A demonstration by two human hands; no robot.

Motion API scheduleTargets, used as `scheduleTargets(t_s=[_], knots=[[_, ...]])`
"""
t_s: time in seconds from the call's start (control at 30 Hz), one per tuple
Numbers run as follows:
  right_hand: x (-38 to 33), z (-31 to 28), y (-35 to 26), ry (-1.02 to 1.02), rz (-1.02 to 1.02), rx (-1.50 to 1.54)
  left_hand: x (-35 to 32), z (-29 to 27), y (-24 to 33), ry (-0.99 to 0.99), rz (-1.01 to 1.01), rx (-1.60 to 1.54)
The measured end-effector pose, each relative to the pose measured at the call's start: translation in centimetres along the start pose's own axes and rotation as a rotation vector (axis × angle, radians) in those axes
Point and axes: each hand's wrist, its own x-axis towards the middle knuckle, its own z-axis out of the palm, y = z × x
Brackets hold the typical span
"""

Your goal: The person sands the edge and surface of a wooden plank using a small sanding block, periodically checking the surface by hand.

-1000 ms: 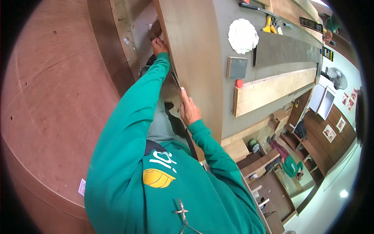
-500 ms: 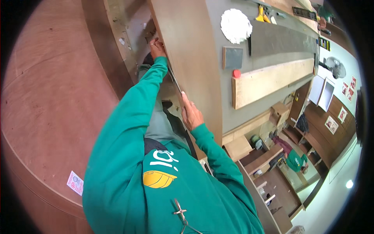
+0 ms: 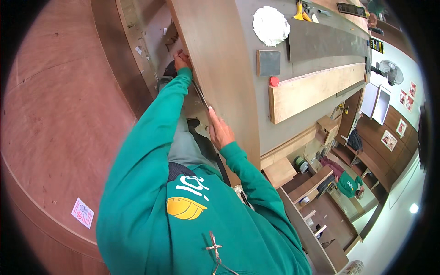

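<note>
A long wooden board (image 3: 224, 78) with a brown face lies before me, its near left edge running between my hands. Along that edge is a long thin metal bar (image 3: 200, 94) that looks like a file. My left hand (image 3: 182, 60) is closed at its far end, fingers curled and partly hidden by the board's edge. Closer to me, my right hand (image 3: 221, 130) grips the near end, fingers stretched along it and the thumb out of sight.
On the grey worktop (image 3: 293, 130) are a white round pad (image 3: 271, 26), a grey block (image 3: 268, 63), a red cap (image 3: 274, 81), a pale plank (image 3: 321, 91) and a yellow-handled scraper (image 3: 299, 11). A curved reddish panel (image 3: 64, 114) stands left. Another person (image 3: 349, 185) works farther right.
My view has shifted slightly, so the worktop things sit a little farther left and higher. Both hands stay on the bar, the left one slightly nearer me along the board's edge.
</note>
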Motion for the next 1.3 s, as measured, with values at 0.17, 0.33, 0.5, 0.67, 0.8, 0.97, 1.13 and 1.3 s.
scheduleTargets(t_s=[0.17,0.33,0.5,0.67,0.8,0.97,1.13,1.3], knots=[[-1.1,-0.4,0.9,-0.103,0.171,-0.03,-6.2,1.4,5.0,-0.049,0.012,0.372],[-2.0,0.2,1.1,-0.023,0.064,0.022,-5.1,1.2,4.8,-0.079,-0.171,-0.13],[-1.2,0.5,0.6,-0.089,0.078,-0.02,-1.0,-2.9,1.1,-0.045,-0.206,0.037],[-4.5,-1.1,3.2,0.031,-0.042,0.226,2.9,-4.9,7.0,-0.134,-0.268,-0.1],[-9.1,-4.2,3.6,0.218,-0.133,0.327,5.3,-8.7,15.0,-0.117,-0.076,0.025],[-16.1,-2.6,6.1,0.366,0.027,0.443,-0.5,-10.4,15.0,-0.332,0.081,0.184],[-24.2,0.9,8.6,0.539,0.048,0.518,-13.5,-9.4,11.4,-0.383,-0.352,0.431],[-33.0,5.0,11.4,0.662,0.214,0.573,-21.5,-8.3,12.5,-0.474,-0.595,0.418]])
